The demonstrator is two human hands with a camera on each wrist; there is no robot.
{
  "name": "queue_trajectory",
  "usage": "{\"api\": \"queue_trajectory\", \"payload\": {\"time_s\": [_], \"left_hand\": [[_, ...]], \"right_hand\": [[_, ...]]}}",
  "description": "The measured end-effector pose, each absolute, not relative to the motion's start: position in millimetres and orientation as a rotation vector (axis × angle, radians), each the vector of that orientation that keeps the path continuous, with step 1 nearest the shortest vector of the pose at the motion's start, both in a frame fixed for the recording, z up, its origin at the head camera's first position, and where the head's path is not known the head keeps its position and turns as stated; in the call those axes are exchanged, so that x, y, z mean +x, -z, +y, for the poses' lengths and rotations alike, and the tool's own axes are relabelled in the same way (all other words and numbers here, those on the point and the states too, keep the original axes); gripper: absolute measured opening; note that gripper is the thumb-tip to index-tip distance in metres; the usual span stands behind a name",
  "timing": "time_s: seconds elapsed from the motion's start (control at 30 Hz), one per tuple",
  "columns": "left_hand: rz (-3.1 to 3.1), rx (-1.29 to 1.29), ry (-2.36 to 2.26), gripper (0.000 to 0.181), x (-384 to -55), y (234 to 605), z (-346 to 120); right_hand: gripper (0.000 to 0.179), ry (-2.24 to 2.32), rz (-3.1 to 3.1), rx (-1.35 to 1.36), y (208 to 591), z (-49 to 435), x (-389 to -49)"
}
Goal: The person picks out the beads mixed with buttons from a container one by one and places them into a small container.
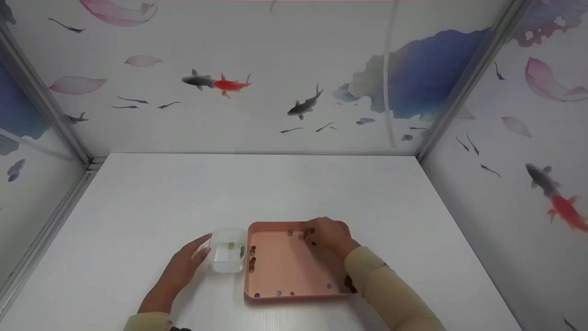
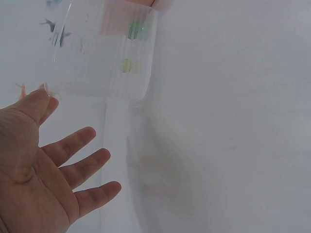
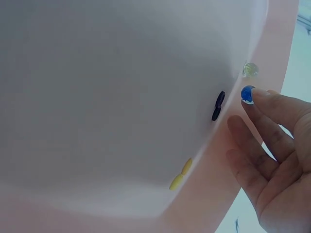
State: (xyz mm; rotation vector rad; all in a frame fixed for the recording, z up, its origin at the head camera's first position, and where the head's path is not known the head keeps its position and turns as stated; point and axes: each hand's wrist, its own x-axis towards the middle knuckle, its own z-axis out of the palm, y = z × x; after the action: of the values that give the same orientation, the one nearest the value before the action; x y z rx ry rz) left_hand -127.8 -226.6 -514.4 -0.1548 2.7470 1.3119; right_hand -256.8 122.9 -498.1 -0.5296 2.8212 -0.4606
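Observation:
My right hand (image 1: 328, 236) reaches over the far right part of a pink tray (image 1: 285, 266). Between thumb and finger it pinches a blue marble (image 3: 248, 94), seen in the right wrist view. Just beyond that lies a clear marble (image 3: 250, 70) with a yellowish core, against the tray wall. A dark two-lobed piece (image 3: 218, 106) and a yellow one (image 3: 181, 174) lie along the same side. My left hand (image 1: 186, 262), fingers spread, touches the side of a clear plastic box (image 1: 229, 266). Inside the box are a yellow-green marble (image 2: 127, 65) and a green one (image 2: 134, 30).
The box stands against the tray's left side on a white table (image 1: 257, 188). Dark marbles (image 1: 252, 262) line the tray's left wall; a bluish marble (image 1: 279, 293) and others lie along its near edge. Printed panels (image 1: 257, 119) enclose the table at the back and sides.

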Motion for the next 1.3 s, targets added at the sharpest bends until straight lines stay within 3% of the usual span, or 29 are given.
{"api": "queue_trajectory", "payload": {"time_s": [0.3, 1.3], "left_hand": [[2.736, -0.168, -1.312, 0.053, -126.5, 516.5, -227.7], [2.751, -0.150, -1.329, 0.051, -123.7, 515.9, -225.8]], "right_hand": [[0.027, 0.606, 2.770, -0.477, 494.6, 123.1, -255.7], [0.023, 0.816, 2.723, -0.587, 484.7, 127.9, -261.4]]}}
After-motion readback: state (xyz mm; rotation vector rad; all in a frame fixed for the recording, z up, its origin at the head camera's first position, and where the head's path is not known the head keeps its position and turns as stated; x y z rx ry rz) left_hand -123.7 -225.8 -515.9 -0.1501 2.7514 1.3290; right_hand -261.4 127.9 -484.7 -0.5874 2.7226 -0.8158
